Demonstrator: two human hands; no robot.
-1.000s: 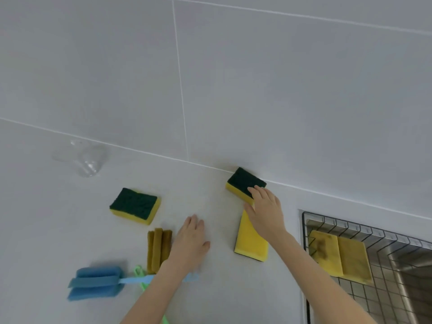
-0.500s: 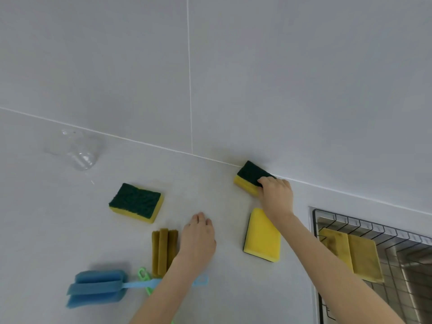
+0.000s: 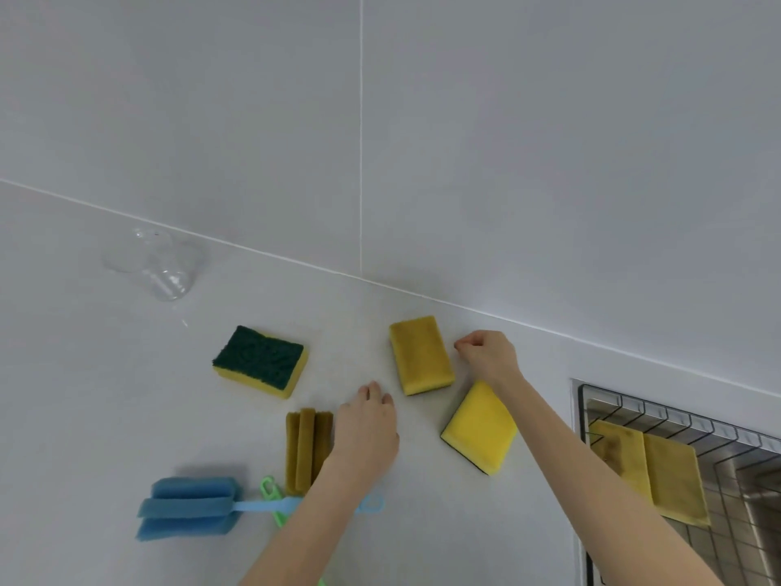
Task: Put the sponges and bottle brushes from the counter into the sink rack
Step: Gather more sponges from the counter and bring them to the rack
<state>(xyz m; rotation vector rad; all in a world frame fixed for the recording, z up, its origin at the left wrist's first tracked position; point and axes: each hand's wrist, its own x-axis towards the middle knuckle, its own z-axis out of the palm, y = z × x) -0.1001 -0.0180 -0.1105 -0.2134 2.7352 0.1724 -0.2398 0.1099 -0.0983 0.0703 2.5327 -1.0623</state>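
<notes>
Three sponges lie on the white counter: one green side up point(image 3: 260, 360) at the left, a dull yellow one point(image 3: 421, 354) in the middle, a bright yellow one point(image 3: 481, 427) beside it. My right hand point(image 3: 486, 356) hovers just right of the dull yellow sponge, fingers curled, holding nothing. My left hand point(image 3: 367, 429) rests flat on the counter next to an ochre ribbed sponge head point(image 3: 306, 448). A blue foam bottle brush point(image 3: 190, 507) lies at the front left, its handle running under my left arm. A green handle point(image 3: 270, 499) crosses it. The wire sink rack point(image 3: 659, 412) at the right holds two yellow sponges point(image 3: 651, 475).
A clear glass point(image 3: 158, 264) lies on the counter at the far left, near the tiled wall point(image 3: 465, 141). The steel sink point(image 3: 756, 501) sits under the rack at the right edge.
The sponge by the wall has been flipped yellow side up and now lies further left, free of my right hand. My left hand has stayed in place.
</notes>
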